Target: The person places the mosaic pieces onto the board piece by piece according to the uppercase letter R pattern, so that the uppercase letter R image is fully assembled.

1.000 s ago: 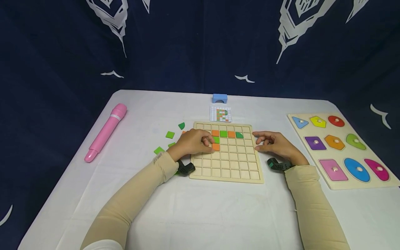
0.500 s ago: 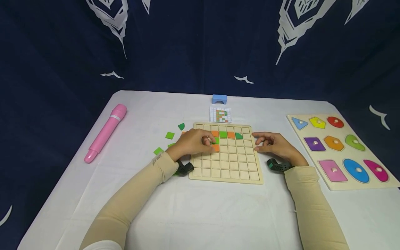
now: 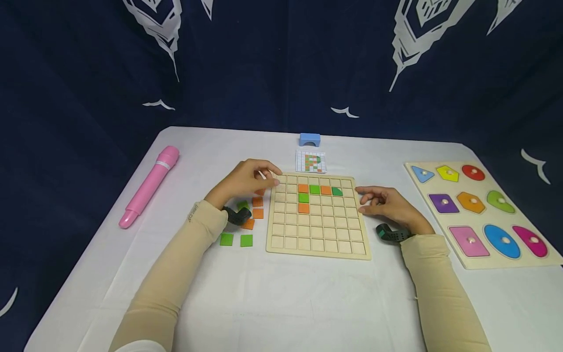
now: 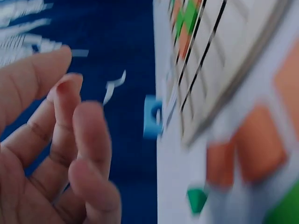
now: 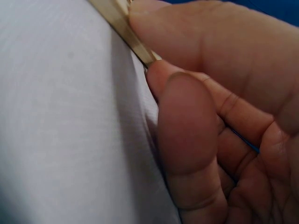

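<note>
A wooden grid board [image 3: 323, 233] lies flat at the table's middle. Orange and green square tiles, plus one dark green tile [image 3: 336, 191], sit in its upper cells. My left hand [image 3: 244, 181] hovers by the board's upper left corner, thumb and fingers apart; in the left wrist view nothing is between its fingers [image 4: 91, 135]. Loose orange tiles [image 3: 257, 213] and green tiles [image 3: 247, 240] lie left of the board, some partly hidden by that hand and wrist. My right hand [image 3: 389, 205] touches the board's right edge with spread thumb and index finger.
A pattern card [image 3: 311, 161] lies behind the board, with a blue arch block [image 3: 310, 140] beyond it. A pink microphone-shaped toy [image 3: 149, 188] lies at the left. To the right is a knobbed shape puzzle [image 3: 477, 217].
My left hand has moved left and away from the upper left cells of the board, uncovering the green and orange tiles there and several loose ones. The right hand has stayed put.
</note>
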### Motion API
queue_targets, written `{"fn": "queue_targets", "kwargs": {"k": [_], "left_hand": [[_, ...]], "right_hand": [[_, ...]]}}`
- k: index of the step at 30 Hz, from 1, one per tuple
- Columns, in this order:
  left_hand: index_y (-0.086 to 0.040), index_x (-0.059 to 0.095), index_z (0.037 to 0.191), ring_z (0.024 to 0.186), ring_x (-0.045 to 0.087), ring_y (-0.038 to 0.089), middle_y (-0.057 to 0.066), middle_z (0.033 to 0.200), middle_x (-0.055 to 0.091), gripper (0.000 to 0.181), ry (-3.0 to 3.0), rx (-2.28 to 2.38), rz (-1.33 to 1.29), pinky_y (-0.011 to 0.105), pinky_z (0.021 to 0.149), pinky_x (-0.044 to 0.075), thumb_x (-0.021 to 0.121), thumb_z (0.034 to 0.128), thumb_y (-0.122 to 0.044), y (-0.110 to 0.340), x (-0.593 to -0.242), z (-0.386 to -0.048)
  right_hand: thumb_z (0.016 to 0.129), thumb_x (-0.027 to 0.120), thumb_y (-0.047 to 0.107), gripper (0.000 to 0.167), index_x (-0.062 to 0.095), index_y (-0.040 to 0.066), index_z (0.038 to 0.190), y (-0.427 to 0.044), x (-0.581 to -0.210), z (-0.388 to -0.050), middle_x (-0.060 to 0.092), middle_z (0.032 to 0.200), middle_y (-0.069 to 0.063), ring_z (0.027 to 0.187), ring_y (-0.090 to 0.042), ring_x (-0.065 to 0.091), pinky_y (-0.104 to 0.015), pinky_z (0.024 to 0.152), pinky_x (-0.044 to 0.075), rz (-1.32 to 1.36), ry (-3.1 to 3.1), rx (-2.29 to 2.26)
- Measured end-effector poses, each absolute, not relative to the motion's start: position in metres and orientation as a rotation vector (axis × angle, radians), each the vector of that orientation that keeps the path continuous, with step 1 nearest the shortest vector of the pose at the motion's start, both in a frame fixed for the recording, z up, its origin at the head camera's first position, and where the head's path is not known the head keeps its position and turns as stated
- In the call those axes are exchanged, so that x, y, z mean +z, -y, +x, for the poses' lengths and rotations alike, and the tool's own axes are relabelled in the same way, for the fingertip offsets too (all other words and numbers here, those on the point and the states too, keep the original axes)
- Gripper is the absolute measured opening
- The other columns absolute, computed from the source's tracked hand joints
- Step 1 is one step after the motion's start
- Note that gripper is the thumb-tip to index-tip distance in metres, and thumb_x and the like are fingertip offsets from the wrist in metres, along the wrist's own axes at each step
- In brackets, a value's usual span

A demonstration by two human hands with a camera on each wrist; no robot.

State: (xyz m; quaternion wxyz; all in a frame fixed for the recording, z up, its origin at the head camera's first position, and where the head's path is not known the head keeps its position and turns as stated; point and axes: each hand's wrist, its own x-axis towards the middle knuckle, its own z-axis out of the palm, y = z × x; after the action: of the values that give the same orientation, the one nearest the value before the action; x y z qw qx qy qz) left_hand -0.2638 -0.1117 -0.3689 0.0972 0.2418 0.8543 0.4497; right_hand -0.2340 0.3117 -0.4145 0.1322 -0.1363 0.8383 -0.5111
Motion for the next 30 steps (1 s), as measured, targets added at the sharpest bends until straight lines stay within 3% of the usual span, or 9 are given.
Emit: {"fn": "queue_targets", "kwargs": {"k": [12,21,30], "left_hand": [[0.001,0.069,0.138,0.099,0.058,0.022,0.010,0.116,0.075,0.041,-2.527,1.325,0.537,0.028,0.083,0.047,0.076,0.1016,-0.015,0.185,-0.373,-0.284],[0.003,0.067,0.140,0.098,0.056,0.018,0.002,0.108,0.072,0.044,-2.448,1.345,0.442,0.027,0.080,0.050,0.078,0.0998,-0.013,0.204,-0.384,-0.287],[0.008,0.067,0.137,0.105,0.059,0.019,0.019,0.122,0.070,0.046,-2.430,1.242,0.424,0.023,0.084,0.051,0.079,0.0951,-0.006,0.208,-0.384,-0.283]], "right_hand": [[0.095,0.077,-0.003,0.060,0.052,-0.017,0.148,-0.311,-0.414,-0.234,0.067,0.099,0.005,0.077,-0.009,0.051,-0.019,0.068,0.045,-0.416,-2.438,-1.488],[0.095,0.078,-0.002,0.061,0.052,-0.016,0.148,-0.311,-0.414,-0.233,0.067,0.099,0.003,0.078,-0.009,0.051,-0.019,0.069,0.045,-0.407,-2.455,-1.467],[0.095,0.078,-0.002,0.061,0.052,-0.016,0.149,-0.311,-0.413,-0.233,0.067,0.100,0.002,0.078,-0.009,0.051,-0.019,0.069,0.045,-0.400,-2.443,-1.472]]}}
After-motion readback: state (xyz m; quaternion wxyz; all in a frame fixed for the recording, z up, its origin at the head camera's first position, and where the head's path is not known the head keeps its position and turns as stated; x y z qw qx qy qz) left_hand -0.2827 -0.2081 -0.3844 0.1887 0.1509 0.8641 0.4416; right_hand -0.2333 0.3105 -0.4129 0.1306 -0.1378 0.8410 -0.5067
